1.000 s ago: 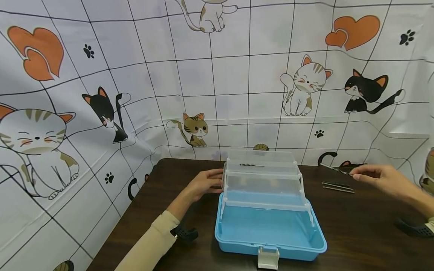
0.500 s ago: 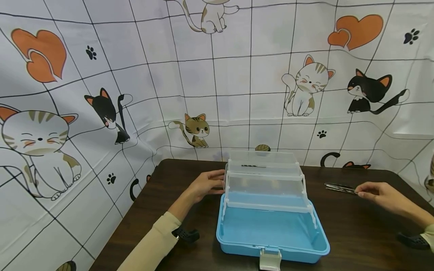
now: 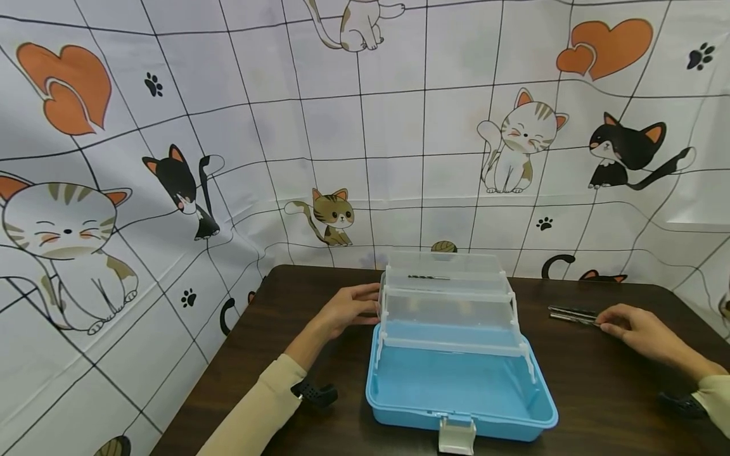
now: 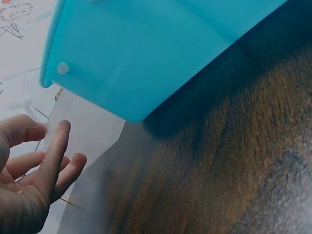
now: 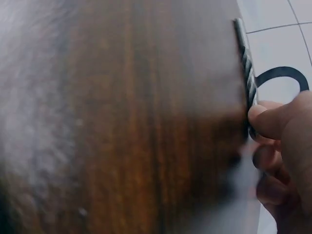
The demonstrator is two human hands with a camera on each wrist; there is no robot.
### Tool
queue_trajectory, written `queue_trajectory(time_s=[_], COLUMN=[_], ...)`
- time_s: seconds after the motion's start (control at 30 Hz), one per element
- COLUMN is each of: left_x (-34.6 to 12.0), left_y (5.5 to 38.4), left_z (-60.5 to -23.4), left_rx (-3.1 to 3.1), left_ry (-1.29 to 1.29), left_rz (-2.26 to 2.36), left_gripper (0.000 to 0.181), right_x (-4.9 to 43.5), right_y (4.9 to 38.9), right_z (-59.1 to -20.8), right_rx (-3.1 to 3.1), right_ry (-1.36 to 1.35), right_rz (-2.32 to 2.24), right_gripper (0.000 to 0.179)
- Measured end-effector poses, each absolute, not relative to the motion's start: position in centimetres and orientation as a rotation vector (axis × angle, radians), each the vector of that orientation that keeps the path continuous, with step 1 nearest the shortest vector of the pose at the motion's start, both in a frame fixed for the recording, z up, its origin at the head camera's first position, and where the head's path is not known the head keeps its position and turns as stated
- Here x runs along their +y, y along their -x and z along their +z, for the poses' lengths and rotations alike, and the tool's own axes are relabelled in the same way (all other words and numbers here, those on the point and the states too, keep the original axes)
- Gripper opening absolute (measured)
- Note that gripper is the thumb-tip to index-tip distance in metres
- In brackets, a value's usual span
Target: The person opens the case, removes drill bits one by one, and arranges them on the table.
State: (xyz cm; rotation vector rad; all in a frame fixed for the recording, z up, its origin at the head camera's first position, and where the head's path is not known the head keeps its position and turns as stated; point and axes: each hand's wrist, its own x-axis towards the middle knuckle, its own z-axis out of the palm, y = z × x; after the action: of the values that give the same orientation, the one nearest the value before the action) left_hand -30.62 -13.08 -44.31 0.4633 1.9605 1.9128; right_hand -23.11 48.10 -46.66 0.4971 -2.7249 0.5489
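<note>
My right hand (image 3: 641, 332) pinches the end of a drill bit (image 5: 247, 68) between thumb and fingertips, at the right of the table. Its spiral flutes show in the right wrist view. Dark and silver drill bits (image 3: 570, 318) lie close together there, beside the pinched one. My left hand (image 3: 345, 310) has its fingers extended against the left side of the box's clear, raised lid section (image 3: 445, 304). In the left wrist view, the fingers overlap the clear plastic edge. A dark drill bit (image 3: 428, 277) lies in the upper clear tray (image 3: 479, 267).
The light blue box (image 3: 456, 427) stands unfolded mid-table, its white latch (image 3: 456, 438) hanging at the front. Under it is a dark wooden table (image 3: 331, 424). A white curtain (image 3: 393, 126) printed with cats hangs behind. Dark straps are on both wrists.
My right hand has come down and nearer with the drill bit, from above the others to beside them. The left hand stays at the clear lid section.
</note>
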Motion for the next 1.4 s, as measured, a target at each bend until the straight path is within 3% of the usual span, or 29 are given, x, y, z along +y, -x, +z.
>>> queue_trajectory(time_s=[0.47, 0.83, 1.03, 1.4], left_x=[-12.7, -12.7, -12.9, -13.1], left_y=[30.7, 31.0, 30.7, 30.5], left_z=[-43.8, -43.8, -44.2, -44.2], left_rx=[1.94, 1.946, 1.965, 1.945], left_ry=[-0.487, -0.465, -0.464, -0.463], left_rz=[1.915, 1.914, 1.905, 1.923], left_gripper=[0.058, 0.058, 0.058, 0.057], right_x=[48.2, 46.3, 43.0, 32.8], right_y=[23.2, 23.4, 23.8, 26.5], right_z=[-46.2, -43.7, -42.0, -34.9], right_rx=[-2.688, -2.739, -2.716, -2.661], right_ry=[-0.385, -0.382, -0.432, -0.669], right_rz=[0.475, 0.552, 0.574, 0.642], right_gripper=[0.012, 0.012, 0.017, 0.018])
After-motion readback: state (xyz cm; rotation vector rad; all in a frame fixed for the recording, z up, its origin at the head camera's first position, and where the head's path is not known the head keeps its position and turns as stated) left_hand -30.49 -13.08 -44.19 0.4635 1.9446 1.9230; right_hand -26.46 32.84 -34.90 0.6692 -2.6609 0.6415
